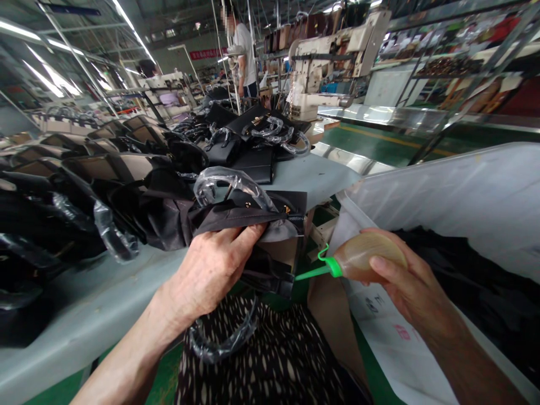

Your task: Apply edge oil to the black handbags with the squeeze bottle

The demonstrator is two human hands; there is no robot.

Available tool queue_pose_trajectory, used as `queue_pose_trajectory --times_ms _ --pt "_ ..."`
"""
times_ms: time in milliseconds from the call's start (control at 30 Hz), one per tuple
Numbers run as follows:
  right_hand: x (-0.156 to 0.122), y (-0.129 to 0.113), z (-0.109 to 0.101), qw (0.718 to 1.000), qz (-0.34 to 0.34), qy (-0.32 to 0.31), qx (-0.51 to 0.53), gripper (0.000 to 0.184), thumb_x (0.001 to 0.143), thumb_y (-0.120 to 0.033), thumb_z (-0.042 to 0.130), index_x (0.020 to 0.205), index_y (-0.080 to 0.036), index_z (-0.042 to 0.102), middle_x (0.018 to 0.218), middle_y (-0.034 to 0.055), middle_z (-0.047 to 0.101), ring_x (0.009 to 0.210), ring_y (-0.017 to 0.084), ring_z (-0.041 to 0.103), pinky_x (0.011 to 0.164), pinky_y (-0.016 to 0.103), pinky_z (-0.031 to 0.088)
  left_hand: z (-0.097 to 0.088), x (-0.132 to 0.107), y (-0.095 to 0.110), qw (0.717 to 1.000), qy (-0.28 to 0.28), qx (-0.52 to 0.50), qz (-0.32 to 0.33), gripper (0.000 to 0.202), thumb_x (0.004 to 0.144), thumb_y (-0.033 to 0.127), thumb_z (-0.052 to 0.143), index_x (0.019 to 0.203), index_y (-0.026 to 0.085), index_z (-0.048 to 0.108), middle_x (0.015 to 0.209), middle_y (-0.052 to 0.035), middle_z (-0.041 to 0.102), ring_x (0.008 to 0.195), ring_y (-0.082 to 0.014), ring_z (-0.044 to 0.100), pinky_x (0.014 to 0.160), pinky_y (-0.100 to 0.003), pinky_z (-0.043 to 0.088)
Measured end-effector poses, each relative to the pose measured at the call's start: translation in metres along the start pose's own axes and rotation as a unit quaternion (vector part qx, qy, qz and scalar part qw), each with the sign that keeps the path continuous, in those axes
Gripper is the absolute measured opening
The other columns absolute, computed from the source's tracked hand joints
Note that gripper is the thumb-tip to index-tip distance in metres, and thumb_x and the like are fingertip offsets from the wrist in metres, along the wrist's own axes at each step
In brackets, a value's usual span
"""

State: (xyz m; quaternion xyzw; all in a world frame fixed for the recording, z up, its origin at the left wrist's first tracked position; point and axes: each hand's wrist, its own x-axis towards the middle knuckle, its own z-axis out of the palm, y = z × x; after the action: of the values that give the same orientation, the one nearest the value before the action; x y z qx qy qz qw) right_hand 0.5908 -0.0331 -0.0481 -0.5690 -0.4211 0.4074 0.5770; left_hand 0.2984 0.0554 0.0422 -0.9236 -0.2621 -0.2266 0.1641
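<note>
My left hand (219,264) grips the edge of a black handbag (236,216) at the table's edge, its fingertips hidden in the fabric folds. One bag handle (232,179), wrapped in clear plastic, arches above the hand; another wrapped handle (223,346) hangs below, over my patterned clothing. In my right hand (405,281) is a squeeze bottle (365,256) of amber liquid, held on its side with fingers and thumb around it. Its green nozzle (312,273) points left, the tip at or very near the bag's lower edge; whether they touch I cannot tell.
Many black handbags (84,169) crowd the grey table (130,292) at left, with more piled behind (240,135). A white bin (464,180) holding black material stands at right. Sewing machines (329,62) and a standing person (244,53) are farther back.
</note>
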Motion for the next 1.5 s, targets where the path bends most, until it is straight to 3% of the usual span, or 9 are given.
queue_pose_trajectory --times_ms 67,233,400,600,733,867,1167,1500 --pt "-0.002 0.0 0.0 1.0 0.014 -0.007 0.02 0.044 0.079 -0.044 0.07 0.118 -0.028 0.058 0.102 0.0083 0.062 0.088 0.029 0.061 0.058 0.032 0.056 0.0 0.001 0.0 1.0 0.006 0.005 0.003 0.038 0.089 0.009 0.044 0.126 0.011 0.048 0.092 -0.0111 0.066 0.088 -0.0243 0.065 0.077 -0.036 0.056" --pt "-0.008 0.001 0.003 0.998 0.029 0.001 0.053 0.047 0.075 -0.044 0.074 0.116 -0.027 0.059 0.101 0.0072 0.061 0.087 0.027 0.06 0.055 0.029 0.055 -0.002 0.001 0.001 1.0 -0.01 -0.007 -0.003 0.036 0.09 0.01 0.043 0.124 0.009 0.05 0.083 -0.0089 0.065 0.076 -0.0197 0.065 0.072 -0.032 0.056" --pt "-0.013 0.001 0.006 0.997 0.04 0.009 0.071 0.05 0.074 -0.044 0.075 0.117 -0.025 0.058 0.097 0.0092 0.063 0.084 0.028 0.06 0.053 0.03 0.055 -0.002 0.0 0.002 1.0 -0.02 -0.019 -0.007 0.038 0.088 0.009 0.046 0.126 0.008 0.05 0.087 -0.0108 0.065 0.078 -0.0215 0.064 0.075 -0.036 0.056" --pt "-0.019 0.006 0.008 0.994 0.046 0.018 0.098 0.037 0.076 -0.043 0.074 0.107 -0.024 0.064 0.089 0.0081 0.064 0.073 0.024 0.06 0.046 0.027 0.051 -0.001 -0.001 0.002 1.0 -0.005 0.0 -0.001 0.036 0.088 0.009 0.046 0.124 0.007 0.051 0.083 -0.0102 0.064 0.076 -0.0234 0.064 0.068 -0.036 0.057" --pt "-0.023 0.01 0.011 0.988 0.073 0.043 0.126 0.031 0.077 -0.044 0.073 0.099 -0.023 0.067 0.087 0.0082 0.065 0.075 0.023 0.06 0.048 0.025 0.051 -0.001 0.0 0.003 1.0 -0.008 -0.005 -0.004 0.036 0.089 0.01 0.045 0.125 0.009 0.051 0.086 -0.0101 0.065 0.08 -0.0219 0.065 0.076 -0.037 0.056" --pt "-0.024 0.009 0.014 0.987 0.073 0.049 0.136 0.029 0.077 -0.044 0.073 0.097 -0.023 0.068 0.086 0.0078 0.066 0.075 0.022 0.059 0.049 0.025 0.05 -0.002 0.001 0.003 1.0 -0.006 -0.009 -0.002 0.036 0.089 0.009 0.044 0.124 0.01 0.051 0.091 -0.011 0.065 0.084 -0.0224 0.065 0.08 -0.038 0.055" --pt "-0.026 0.013 0.014 0.985 0.081 0.044 0.145 0.025 0.08 -0.042 0.071 0.096 -0.023 0.069 0.084 0.0072 0.064 0.073 0.022 0.057 0.048 0.025 0.049 0.0 -0.003 0.003 0.999 -0.026 -0.012 -0.018 0.039 0.088 0.01 0.046 0.127 0.012 0.049 0.086 -0.0086 0.065 0.075 -0.0199 0.064 0.072 -0.033 0.055" --pt "-0.041 0.019 0.011 0.985 0.097 0.038 0.14 0.023 0.079 -0.043 0.072 0.092 -0.024 0.07 0.081 0.0062 0.065 0.07 0.022 0.059 0.045 0.026 0.051 0.0 0.002 0.003 1.0 -0.011 0.006 0.001 0.04 0.088 0.009 0.047 0.128 0.008 0.047 0.089 -0.011 0.065 0.082 -0.0238 0.065 0.075 -0.035 0.055"
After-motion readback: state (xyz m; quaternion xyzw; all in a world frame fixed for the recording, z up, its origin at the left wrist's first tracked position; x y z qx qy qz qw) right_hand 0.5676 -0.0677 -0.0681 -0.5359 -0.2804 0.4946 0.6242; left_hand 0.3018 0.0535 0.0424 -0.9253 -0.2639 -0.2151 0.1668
